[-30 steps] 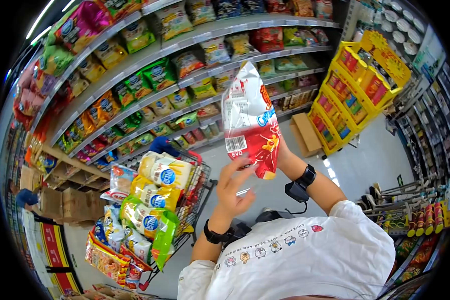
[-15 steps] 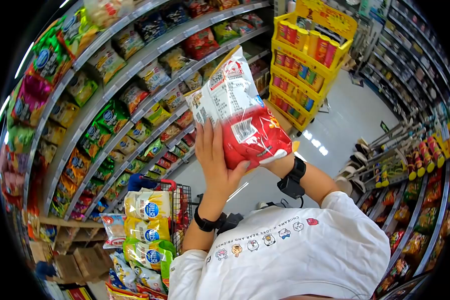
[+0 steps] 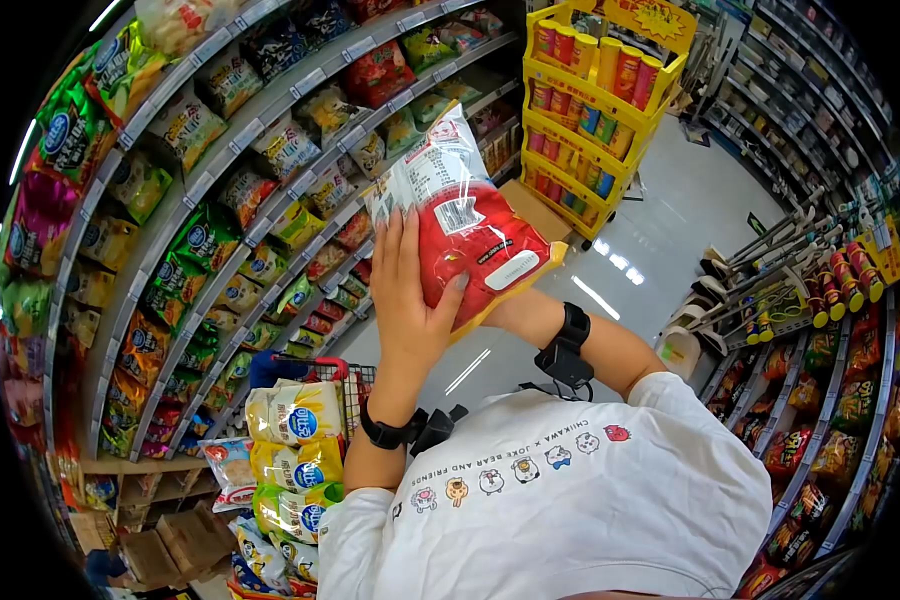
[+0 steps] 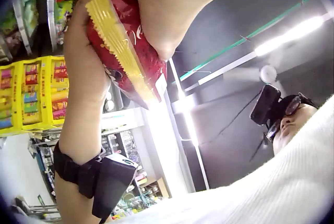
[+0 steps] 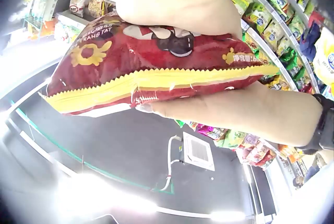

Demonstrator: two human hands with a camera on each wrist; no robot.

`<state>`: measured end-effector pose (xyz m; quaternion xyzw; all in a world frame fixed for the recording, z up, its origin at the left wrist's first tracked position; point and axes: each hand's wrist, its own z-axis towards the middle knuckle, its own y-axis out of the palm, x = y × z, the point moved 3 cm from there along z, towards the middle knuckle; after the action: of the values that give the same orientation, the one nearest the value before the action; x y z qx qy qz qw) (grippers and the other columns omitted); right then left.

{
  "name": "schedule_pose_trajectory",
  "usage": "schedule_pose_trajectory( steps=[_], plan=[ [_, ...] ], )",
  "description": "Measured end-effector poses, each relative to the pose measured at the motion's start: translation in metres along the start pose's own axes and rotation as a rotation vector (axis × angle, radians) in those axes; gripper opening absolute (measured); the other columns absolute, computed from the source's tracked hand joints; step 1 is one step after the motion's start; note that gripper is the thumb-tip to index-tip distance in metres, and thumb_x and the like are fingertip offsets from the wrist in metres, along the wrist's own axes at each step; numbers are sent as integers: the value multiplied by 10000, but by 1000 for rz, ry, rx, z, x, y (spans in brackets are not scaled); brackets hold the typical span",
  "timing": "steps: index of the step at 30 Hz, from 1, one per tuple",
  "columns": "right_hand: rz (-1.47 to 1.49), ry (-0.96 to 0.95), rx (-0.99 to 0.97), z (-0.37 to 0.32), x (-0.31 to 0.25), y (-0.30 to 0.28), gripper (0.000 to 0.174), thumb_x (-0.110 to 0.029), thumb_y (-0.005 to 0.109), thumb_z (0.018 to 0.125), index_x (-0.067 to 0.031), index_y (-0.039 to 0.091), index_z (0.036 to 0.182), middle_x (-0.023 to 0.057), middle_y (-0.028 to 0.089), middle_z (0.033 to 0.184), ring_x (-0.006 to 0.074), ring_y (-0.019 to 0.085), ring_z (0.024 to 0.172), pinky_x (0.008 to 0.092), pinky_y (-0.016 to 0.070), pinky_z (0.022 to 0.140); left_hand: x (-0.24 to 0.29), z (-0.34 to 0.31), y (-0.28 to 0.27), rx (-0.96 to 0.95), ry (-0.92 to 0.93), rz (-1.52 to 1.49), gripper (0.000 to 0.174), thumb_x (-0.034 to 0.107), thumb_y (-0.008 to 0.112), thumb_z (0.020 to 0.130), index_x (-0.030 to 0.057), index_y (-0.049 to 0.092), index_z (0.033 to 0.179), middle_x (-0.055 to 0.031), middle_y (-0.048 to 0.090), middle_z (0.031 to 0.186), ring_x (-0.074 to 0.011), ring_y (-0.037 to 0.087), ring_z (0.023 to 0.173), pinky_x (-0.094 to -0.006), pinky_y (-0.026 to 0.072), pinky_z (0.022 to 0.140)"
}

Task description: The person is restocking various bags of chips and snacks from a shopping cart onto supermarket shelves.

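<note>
A red and white snack bag (image 3: 480,225) is held up in front of the chest, its printed back with the barcode facing upward. My left hand (image 3: 410,290) rests on the bag's left side, fingers straight along its edge and thumb on the red part. From underneath, my right hand (image 3: 520,315) grips the bag; its fingers are hidden behind it in the head view. The right wrist view shows the bag's yellow crimped seam (image 5: 156,80), with the right palm (image 5: 172,5) against one face and the left thumb (image 5: 156,109) on the other.
On the left, a shopping cart (image 3: 355,385) carries several large snack bags (image 3: 295,412). Shelves with green chip bags (image 3: 205,235) run along that side. Ahead stands a yellow rack (image 3: 595,90) of canisters, a cardboard box (image 3: 538,212) beside it. Long-handled cleaning tools (image 3: 750,265) hang at right.
The left hand, apart from the bag at first, has come onto its left side. The bag has tilted so its back faces up more. The head view has turned rightward.
</note>
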<state>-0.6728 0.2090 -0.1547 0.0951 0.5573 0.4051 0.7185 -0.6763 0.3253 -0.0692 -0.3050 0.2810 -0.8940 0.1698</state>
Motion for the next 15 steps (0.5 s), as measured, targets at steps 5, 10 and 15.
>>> schedule_pose_trajectory(
  steps=[5,10,15],
  plan=[
    [834,160,-47,8,-3,2,442,-366,320,968,-129,384,1336,77,422,1366,243,457,1209,422,354,1042,-12,0,7,7,-6,4,688,371,584,818,13,348,1356,-232,354,1381,-434,295,1287,-497,226,1048],
    [878,130,-73,8,-5,-6,437,-372,317,966,-130,408,1319,71,435,1359,237,477,1188,419,367,1030,-17,2,19,-1,-22,-3,679,386,552,836,25,338,1369,-210,352,1393,-397,303,1297,-495,209,1050],
    [875,113,-10,1,-19,-21,449,-379,338,956,-117,420,1311,81,464,1336,243,497,1166,423,374,1021,-12,7,35,-62,-56,28,668,415,513,853,41,334,1377,-187,350,1403,-378,297,1307,-530,193,1039]
  ],
)
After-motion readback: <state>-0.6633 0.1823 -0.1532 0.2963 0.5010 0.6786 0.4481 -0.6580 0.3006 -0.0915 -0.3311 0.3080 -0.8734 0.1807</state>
